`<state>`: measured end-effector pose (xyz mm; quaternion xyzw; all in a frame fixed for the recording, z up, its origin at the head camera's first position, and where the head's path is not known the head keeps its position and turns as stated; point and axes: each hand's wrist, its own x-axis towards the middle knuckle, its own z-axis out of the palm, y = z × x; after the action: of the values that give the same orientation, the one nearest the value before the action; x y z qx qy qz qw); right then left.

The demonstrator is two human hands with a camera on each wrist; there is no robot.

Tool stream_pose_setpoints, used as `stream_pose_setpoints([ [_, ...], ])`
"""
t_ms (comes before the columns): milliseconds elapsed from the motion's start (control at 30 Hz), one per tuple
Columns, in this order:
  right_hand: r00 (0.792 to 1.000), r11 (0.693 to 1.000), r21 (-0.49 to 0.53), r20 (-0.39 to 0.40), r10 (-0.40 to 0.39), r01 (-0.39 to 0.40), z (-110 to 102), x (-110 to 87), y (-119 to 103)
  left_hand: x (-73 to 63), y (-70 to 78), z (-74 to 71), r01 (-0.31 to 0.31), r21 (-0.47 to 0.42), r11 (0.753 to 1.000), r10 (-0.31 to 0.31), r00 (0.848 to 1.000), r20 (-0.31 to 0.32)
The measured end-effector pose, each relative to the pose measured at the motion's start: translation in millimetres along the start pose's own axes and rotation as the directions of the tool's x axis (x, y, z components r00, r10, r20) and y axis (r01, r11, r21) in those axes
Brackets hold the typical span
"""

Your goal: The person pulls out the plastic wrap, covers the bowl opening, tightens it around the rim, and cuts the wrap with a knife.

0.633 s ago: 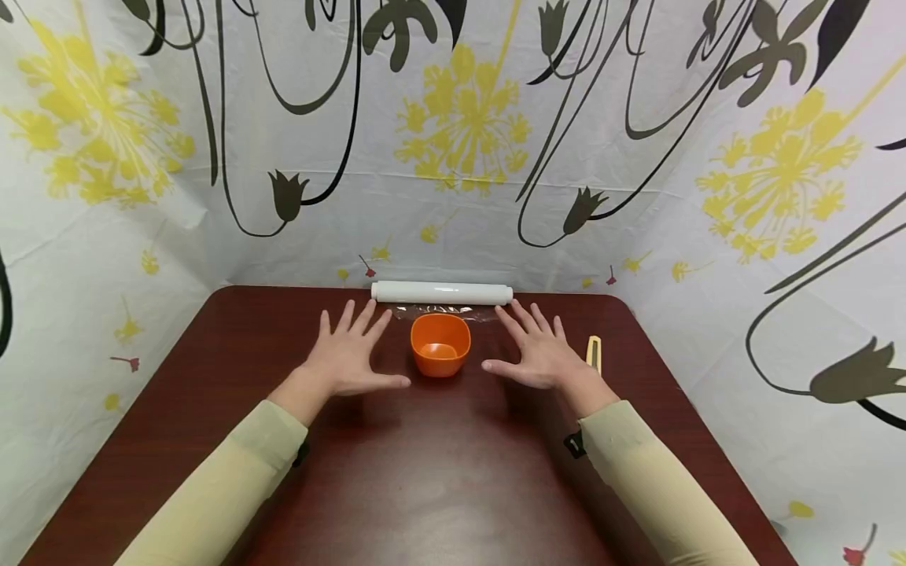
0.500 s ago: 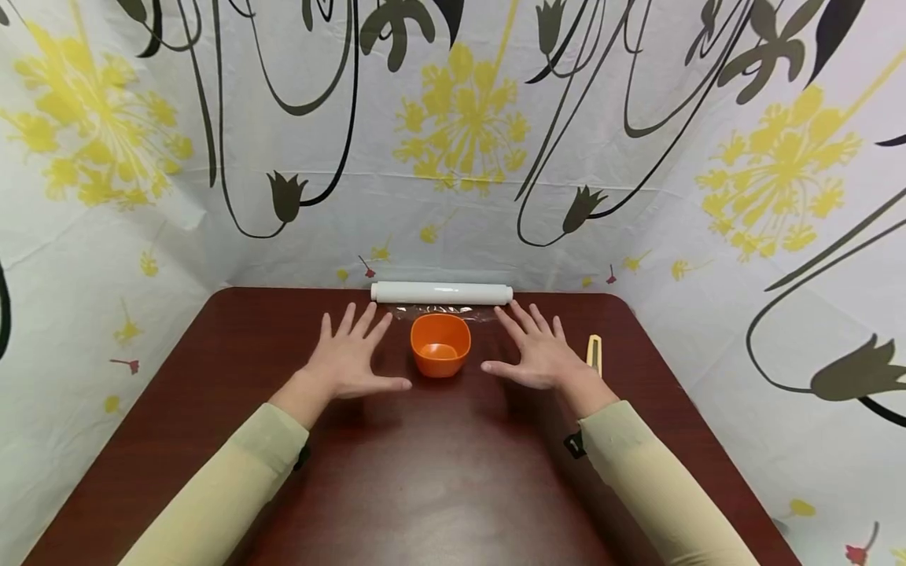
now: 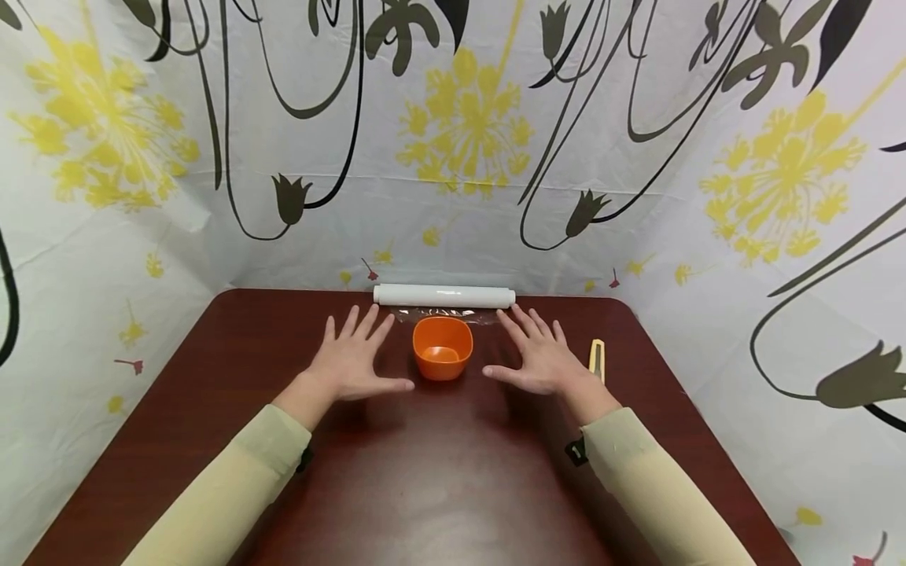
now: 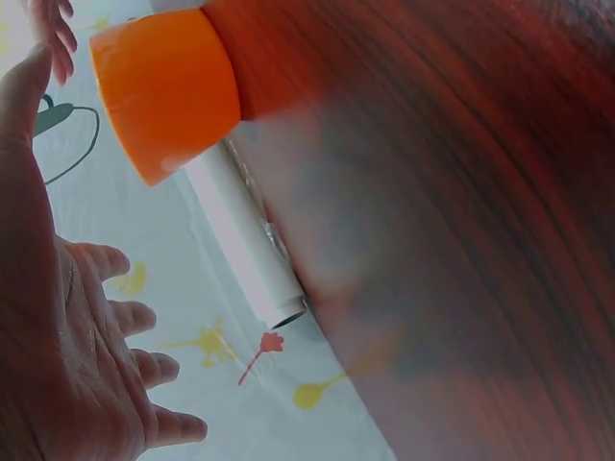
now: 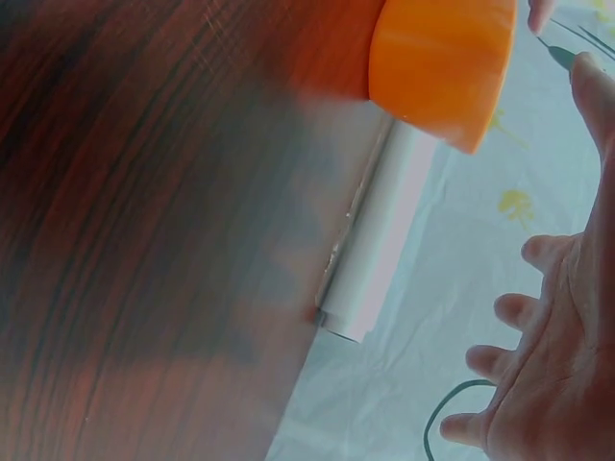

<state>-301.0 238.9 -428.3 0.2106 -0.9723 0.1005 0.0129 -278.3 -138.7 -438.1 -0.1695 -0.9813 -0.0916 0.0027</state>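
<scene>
While hands (image 3: pixel 347 366) stay spread, orange bowl (image 3: pixel 442 350) sits unmoved between them.

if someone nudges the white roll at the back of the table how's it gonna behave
The white roll will probably roll, being a cylinder lying on its side. Its glossy surface may feel slippery. The crinkled clear film in front looks floppy and might drag.

I have my right hand (image 5: pixel 565 336) spread wide near an orange bowl (image 5: pixel 442 72). The bowl sits on the red-brown table (image 5: pixel 163 259) and hides one end of a white roll (image 5: pixel 382 235). The roll lies by the table's edge, next to a pale, patterned sheet (image 5: pixel 423 336).
</scene>
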Motion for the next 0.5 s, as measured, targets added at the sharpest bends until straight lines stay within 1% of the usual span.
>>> stream_pose_setpoints([
  [233, 1.000, 1.000, 0.007, 0.007, 0.005, -0.005, -1.9, -0.6, -2.2, -0.5, -1.1, 2.0, -0.003, -0.003, 1.000, 0.003, 1.000, 0.011],
  [500, 1.000, 1.000, 0.023, 0.003, 0.006, -0.006, -1.0, 1.1, -2.5, -4.4, -3.1, 1.8, -0.027, -0.014, 1.000, 0.027, 1.000, -0.014],
])
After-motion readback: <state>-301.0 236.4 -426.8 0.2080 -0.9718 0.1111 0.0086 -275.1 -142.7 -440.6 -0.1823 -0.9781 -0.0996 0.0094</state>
